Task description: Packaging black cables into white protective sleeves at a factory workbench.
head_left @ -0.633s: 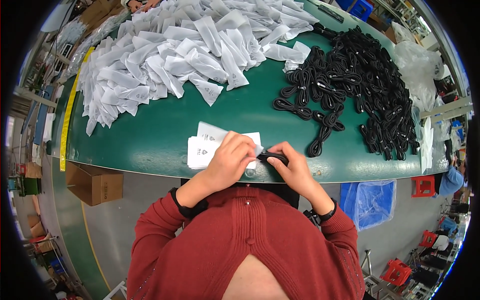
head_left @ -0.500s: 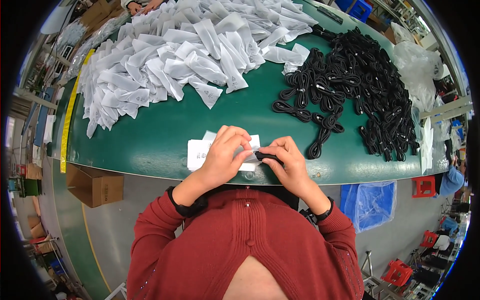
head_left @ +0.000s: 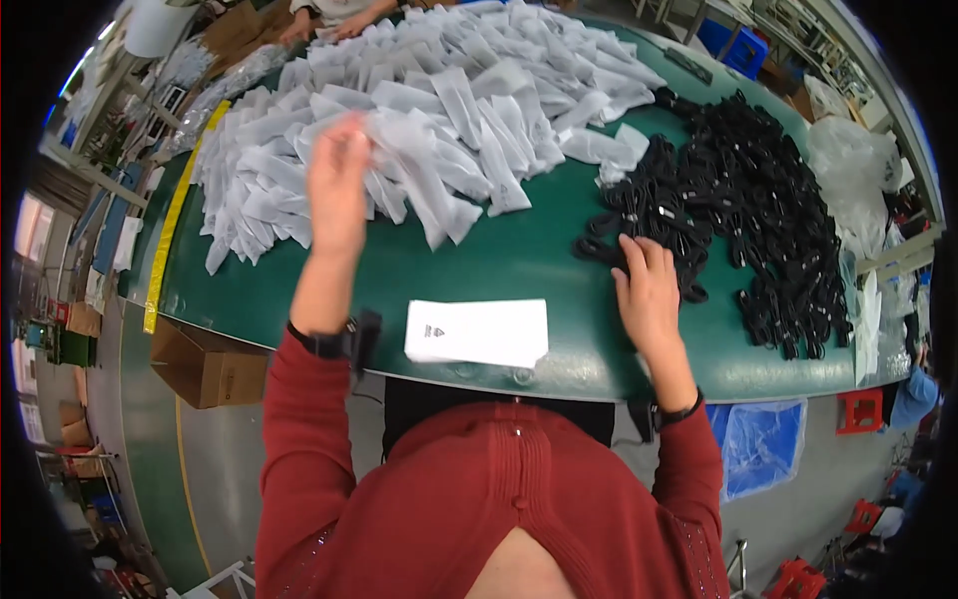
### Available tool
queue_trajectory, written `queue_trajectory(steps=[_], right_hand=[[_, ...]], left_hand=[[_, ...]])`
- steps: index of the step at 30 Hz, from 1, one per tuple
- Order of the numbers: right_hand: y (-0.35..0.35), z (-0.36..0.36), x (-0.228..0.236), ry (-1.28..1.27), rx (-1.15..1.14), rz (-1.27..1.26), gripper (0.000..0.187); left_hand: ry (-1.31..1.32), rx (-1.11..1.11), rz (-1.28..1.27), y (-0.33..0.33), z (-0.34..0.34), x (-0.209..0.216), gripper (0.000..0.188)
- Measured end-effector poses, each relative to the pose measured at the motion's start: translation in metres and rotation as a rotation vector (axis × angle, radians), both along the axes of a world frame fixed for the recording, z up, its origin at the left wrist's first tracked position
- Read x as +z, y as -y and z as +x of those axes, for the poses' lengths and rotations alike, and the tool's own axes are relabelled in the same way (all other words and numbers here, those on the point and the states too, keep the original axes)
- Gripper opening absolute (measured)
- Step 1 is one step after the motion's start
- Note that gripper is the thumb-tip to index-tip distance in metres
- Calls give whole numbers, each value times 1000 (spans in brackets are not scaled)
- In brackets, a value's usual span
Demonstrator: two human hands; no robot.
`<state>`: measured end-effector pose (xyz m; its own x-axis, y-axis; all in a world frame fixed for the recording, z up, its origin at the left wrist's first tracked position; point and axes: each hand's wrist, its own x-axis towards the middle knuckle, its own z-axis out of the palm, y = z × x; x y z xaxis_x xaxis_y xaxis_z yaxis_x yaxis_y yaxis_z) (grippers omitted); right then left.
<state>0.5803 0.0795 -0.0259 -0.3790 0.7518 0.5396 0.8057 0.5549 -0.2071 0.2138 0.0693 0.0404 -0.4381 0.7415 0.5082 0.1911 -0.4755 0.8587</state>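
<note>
My left hand (head_left: 337, 190), smeared by motion, is raised at the near side of a heap of white pouches (head_left: 269, 170). Right by its fingertips is a blurred white pouch (head_left: 414, 175); I cannot make out whether the fingers still grip it. My right hand (head_left: 651, 299) reaches to the near left edge of a pile of coiled black cables (head_left: 768, 220). Its fingers are apart and rest on or just over the coils. Between my hands, close to the table's front edge, lies a stack of flat white pouches (head_left: 479, 331) with a small printed mark.
The green table (head_left: 559, 260) has a yellow tape strip (head_left: 185, 220) on its left. Another person's hands (head_left: 344, 25) are behind the pouch heap. Clear plastic bags (head_left: 848, 170) lie at the right. An open cardboard box (head_left: 210, 369) and a blue plastic-lined bin (head_left: 763, 444) stand below.
My hands have parted from above the flat stack, where they held a pouch and a black cable. The left went up to the heap, the right over to the cables. The stack is now uncovered.
</note>
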Motion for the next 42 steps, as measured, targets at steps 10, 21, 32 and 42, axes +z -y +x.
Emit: queue_trajectory(steps=[10, 21, 32, 42], right_hand=[[9, 12, -30, 147, 11, -56, 32], [72, 12, 13, -283, 339, -350, 25], [79, 18, 4, -210, 495, -496, 18], [80, 17, 5, -577, 173, -1434, 23]], left_hand=[[-708, -419, -192, 92, 115, -74, 18], [-551, -421, -385, 101, 131, -91, 11], [-417, -420, -270, 103, 128, -85, 11], [-698, -547, -75, 104, 128, -68, 19]])
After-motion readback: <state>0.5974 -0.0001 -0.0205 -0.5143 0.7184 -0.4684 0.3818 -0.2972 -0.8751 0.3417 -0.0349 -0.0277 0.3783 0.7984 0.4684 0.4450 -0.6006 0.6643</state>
